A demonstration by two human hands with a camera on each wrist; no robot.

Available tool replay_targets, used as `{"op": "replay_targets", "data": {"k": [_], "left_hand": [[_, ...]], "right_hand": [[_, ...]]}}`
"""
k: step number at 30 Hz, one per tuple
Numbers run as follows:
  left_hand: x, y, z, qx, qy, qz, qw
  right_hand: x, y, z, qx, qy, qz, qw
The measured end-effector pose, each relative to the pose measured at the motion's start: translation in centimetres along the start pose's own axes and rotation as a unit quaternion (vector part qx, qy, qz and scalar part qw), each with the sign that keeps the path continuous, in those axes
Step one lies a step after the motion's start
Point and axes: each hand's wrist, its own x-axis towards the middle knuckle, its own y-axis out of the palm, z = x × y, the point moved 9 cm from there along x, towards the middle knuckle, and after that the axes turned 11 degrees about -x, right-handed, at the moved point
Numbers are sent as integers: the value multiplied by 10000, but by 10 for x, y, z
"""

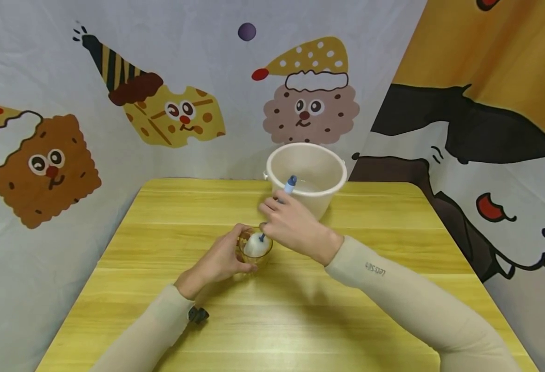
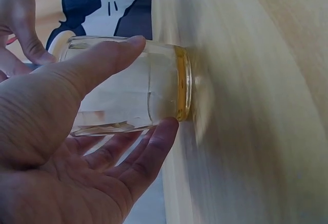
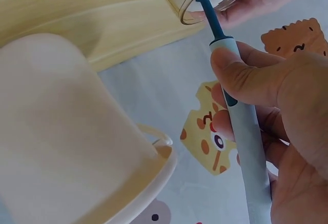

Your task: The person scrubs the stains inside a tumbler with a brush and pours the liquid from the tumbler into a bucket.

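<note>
A clear amber-tinted glass (image 2: 128, 90) stands upright on the table, its thick base on or just over the wood. My left hand (image 1: 218, 261) grips it from the left, thumb on the near side and fingers round the far side. Inside the glass sits the white, sponge-like head (image 1: 255, 245) of a cup brush. My right hand (image 1: 297, 225) holds the brush's pale blue handle (image 3: 246, 142), thumb along one side and fingers curled round the other. A dark blue neck (image 3: 212, 16) joins handle and head. The handle tilts up and away toward the bucket.
A cream bucket (image 1: 339, 178) with a side handle stands at the back of the table, just beyond my right hand. The yellow wood table (image 1: 184, 206) meets a cartoon-printed curtain (image 1: 193, 31) behind and at both sides.
</note>
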Motion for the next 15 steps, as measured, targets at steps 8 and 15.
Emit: {"op": "replay_targets", "data": {"k": [8, 15], "left_hand": [[2, 1, -1, 219, 46, -22, 9997], [2, 0, 0, 432, -85, -61, 9990]], "right_hand": [[1, -2, -14, 225, 94, -58, 9997], [4, -13, -30, 342, 147, -125, 9992]]}}
